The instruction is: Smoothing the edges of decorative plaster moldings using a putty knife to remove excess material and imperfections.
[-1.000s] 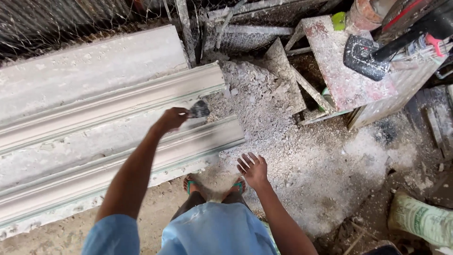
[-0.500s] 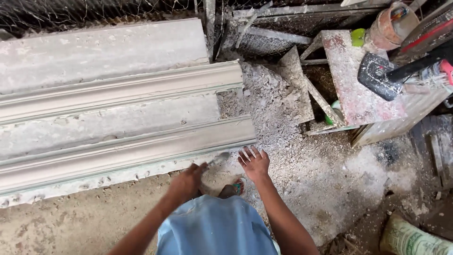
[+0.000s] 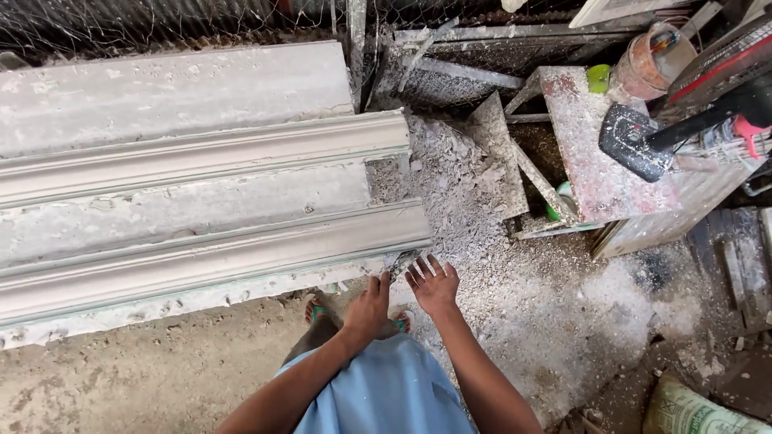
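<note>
My left hand (image 3: 368,309) is shut on the handle of a small metal scraper (image 3: 402,263), whose blade points at the near right corner of the long grey plaster moulding (image 3: 201,241). My right hand (image 3: 433,283) is beside it with fingers spread, holding nothing, just right of the blade. Both hands hover at the front edge of the moulding, above my feet in green sandals (image 3: 318,309). Pale blue clothing (image 3: 378,394) fills the bottom of the view.
Grey plaster rubble (image 3: 458,185) is heaped right of the moulding's end. A dusty stool-like stand (image 3: 595,169) carries a power tool (image 3: 643,141) and a stained bucket (image 3: 651,60). A green sack (image 3: 700,410) lies at bottom right. Wire mesh runs along the back.
My left hand came back from the middle of the moulding to its near right corner with the scraper. My right hand stayed low beside it, fingers spread.
</note>
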